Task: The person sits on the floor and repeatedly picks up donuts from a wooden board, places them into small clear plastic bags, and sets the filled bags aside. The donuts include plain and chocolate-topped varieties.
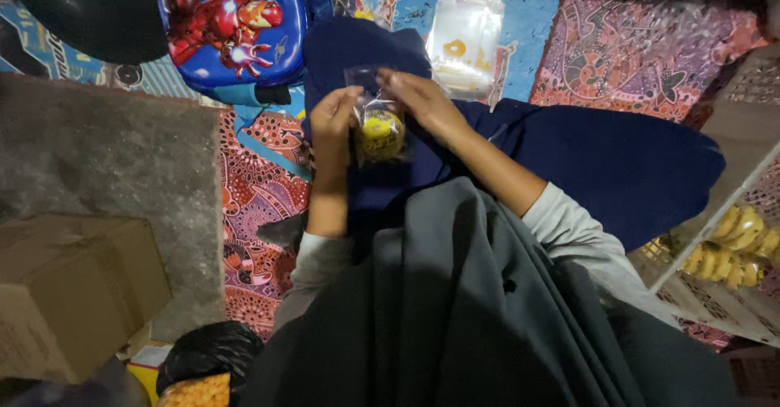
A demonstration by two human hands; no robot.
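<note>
Head view: both hands (335, 119) on pouch (375, 114)

Left hand (331, 119) and right hand (418, 97) gripping clear bag (375, 110), yellow round item (380, 133) inside

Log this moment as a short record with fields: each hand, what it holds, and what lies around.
left hand: grips the left edge of the small clear bag
right hand: pinches the bag's top edge
bag contents: round yellow item
under the hands: dark blue cloth over the lap
ahead: stack of clear bags, blue backpack
right side: white basket with yellow pieces
left side: cardboard box
</note>
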